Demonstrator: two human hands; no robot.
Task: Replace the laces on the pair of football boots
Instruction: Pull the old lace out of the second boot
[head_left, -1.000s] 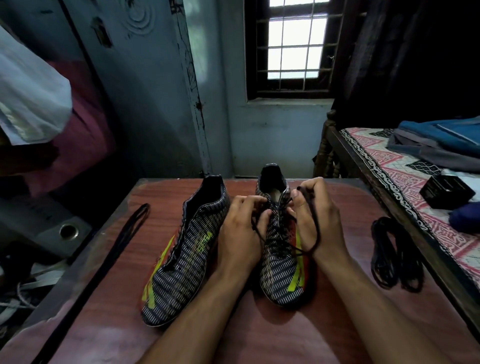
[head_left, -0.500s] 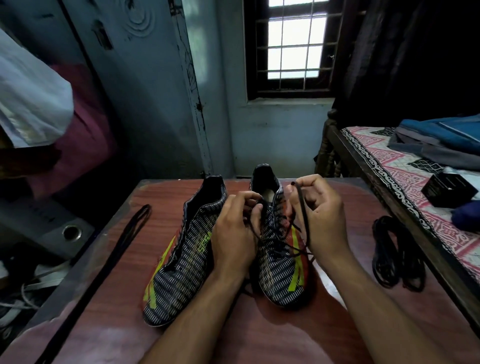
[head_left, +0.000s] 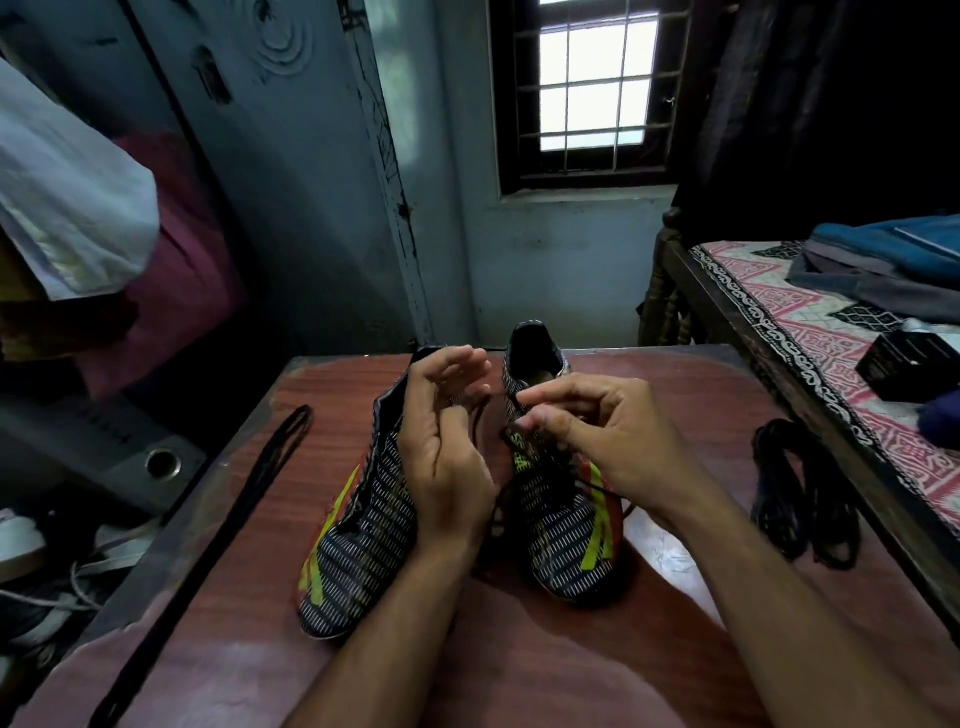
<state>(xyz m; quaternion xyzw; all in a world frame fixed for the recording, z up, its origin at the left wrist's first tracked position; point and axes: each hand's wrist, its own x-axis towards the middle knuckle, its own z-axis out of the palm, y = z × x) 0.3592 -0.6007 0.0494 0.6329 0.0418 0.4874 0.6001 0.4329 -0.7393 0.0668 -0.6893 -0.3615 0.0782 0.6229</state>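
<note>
On the reddish table (head_left: 519, 675) two football boots stand side by side, toes nearest, the left hand (head_left: 441, 457) raised over the left boot (head_left: 358, 525) with fingers loosely spread, apparently pinching a black lace (head_left: 480, 421), the right hand (head_left: 613, 441) pinching lace over the right boot (head_left: 561, 545), spare laces (head_left: 800, 499) farther right.

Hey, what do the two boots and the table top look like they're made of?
Left boot and right boot: apparently a synthetic woven or printed upper, dark with rows of pale dashes and neon yellow-green stripes, fairly matte; the exact material is unclear. Table top: reddish-brown wood grain with a soft sheen, probably laminate or varnished wood; can't tell which.
</note>
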